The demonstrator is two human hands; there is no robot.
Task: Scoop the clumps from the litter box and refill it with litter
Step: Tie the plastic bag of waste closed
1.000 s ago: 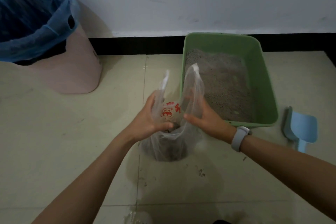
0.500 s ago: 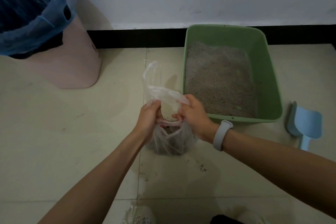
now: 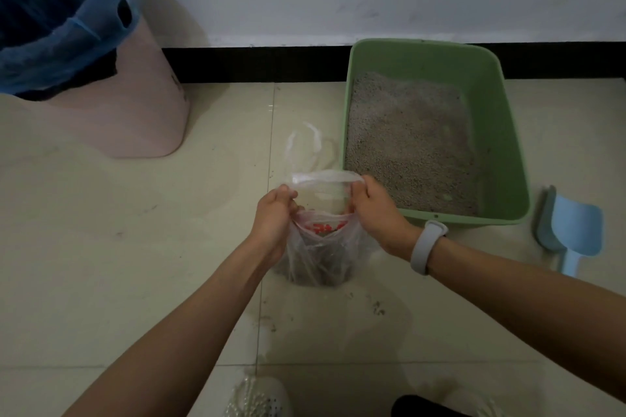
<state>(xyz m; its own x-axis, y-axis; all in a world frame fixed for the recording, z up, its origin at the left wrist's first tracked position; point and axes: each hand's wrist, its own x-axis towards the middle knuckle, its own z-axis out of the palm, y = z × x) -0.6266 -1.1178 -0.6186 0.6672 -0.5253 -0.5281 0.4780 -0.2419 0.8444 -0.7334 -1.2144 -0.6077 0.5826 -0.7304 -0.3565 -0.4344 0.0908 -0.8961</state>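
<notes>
Two hands, left hand [image 3: 272, 220], right hand [image 3: 376, 210], gripping plastic bag [image 3: 318, 254] (dark contents)

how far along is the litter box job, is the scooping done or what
Scooping looks done: the blue scoop lies on the floor right of the green litter box, and the clear bag holds dark clumps. In hand: left hand and right hand each pinch a bag handle, apparently tying it. Left: binning it in the pink bin and refilling; the litter looks shallow.
</notes>
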